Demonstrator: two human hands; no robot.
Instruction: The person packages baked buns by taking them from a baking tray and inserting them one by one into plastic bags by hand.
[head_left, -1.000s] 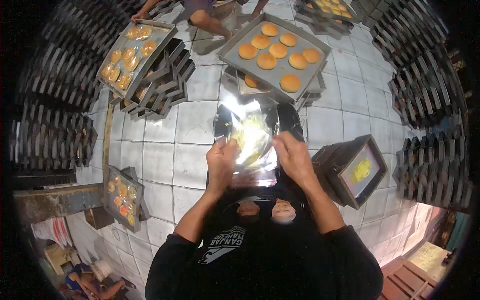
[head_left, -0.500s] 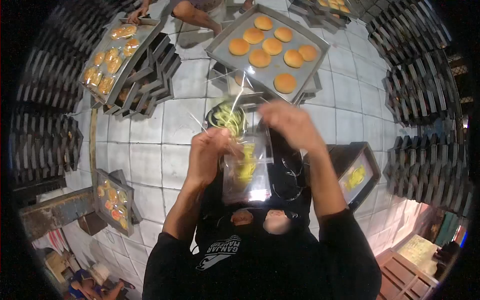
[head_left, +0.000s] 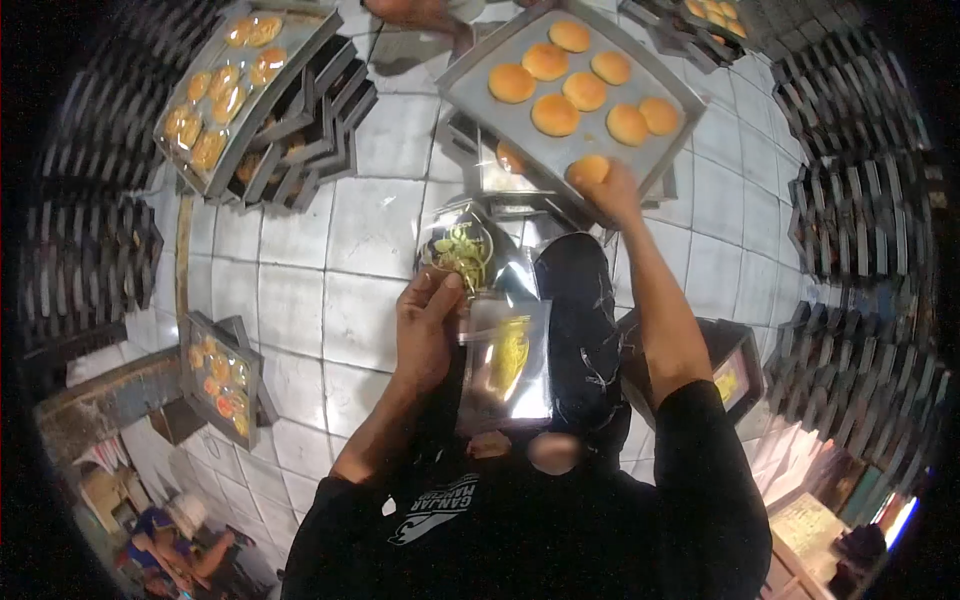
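Observation:
My left hand point(head_left: 430, 325) pinches a clear plastic bag point(head_left: 458, 240) with green and yellow print, held above my lap. At the near corner of a metal tray point(head_left: 660, 82), my right hand point(head_left: 614, 194) has its fingers around a round golden bun point(head_left: 590, 168). Several more buns point(head_left: 555, 115) lie spread over that tray. On my lap, close to the left hand, rests a pile of clear printed bags point(head_left: 505, 372) with a yellow design.
Stacked trays with bagged buns point(head_left: 222, 100) stand at the upper left. Another tray of bagged buns point(head_left: 218, 385) is at the left. A dark-sided box point(head_left: 745, 345) sits by my right arm. Racks of dark trays point(head_left: 855, 215) line both sides. A person point(head_left: 175, 545) sits at the lower left.
My right hand has moved away from the bag, forward and right, onto the nearest bun. My left hand keeps the bag. The view has shifted slightly.

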